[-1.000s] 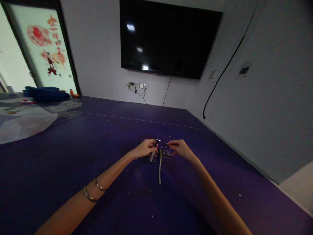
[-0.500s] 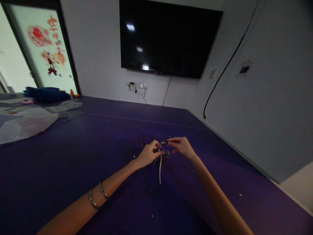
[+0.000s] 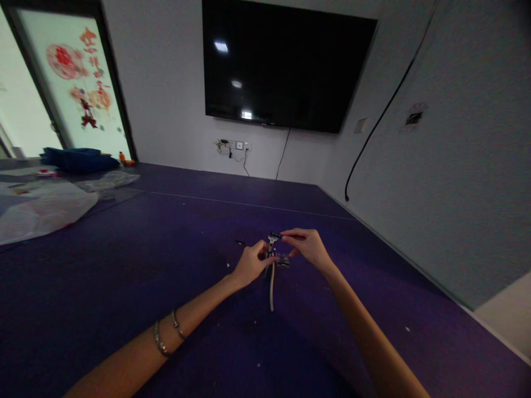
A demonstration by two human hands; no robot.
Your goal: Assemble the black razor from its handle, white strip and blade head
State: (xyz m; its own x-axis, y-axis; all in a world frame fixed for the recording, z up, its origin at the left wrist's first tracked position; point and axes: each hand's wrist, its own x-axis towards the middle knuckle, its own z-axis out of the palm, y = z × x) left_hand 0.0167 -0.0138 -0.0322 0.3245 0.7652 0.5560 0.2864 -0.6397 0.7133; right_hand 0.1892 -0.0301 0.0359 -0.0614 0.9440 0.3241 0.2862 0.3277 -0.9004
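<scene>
My left hand (image 3: pixel 251 264) is closed, its thumb and fingers pinching a small silver-and-dark piece (image 3: pixel 271 241) that stands upright out of the grip. A short pale cable (image 3: pixel 272 290) runs from just below my left thumb toward me. My right hand (image 3: pixel 307 244) is closed in a pinch at the top of that piece, on a small dark strip (image 3: pixel 276 235); whether the two are joined I cannot tell. Right beside the left fingertips is a small clear-and-dark rectangular block (image 3: pixel 282 261). Finer details are too small to make out.
Both hands work over a purple floor (image 3: pixel 166 298) with scattered white specks. A small black piece (image 3: pixel 240 242) lies left of them. Plastic sheeting (image 3: pixel 45 213) and blue cloth (image 3: pixel 78 159) lie far left. A black cable (image 3: pixel 385 105) hangs along the right wall.
My right hand has risen slightly with the dark strip. The silver-and-dark piece now shows more above my left fingers. The left hand has barely moved.
</scene>
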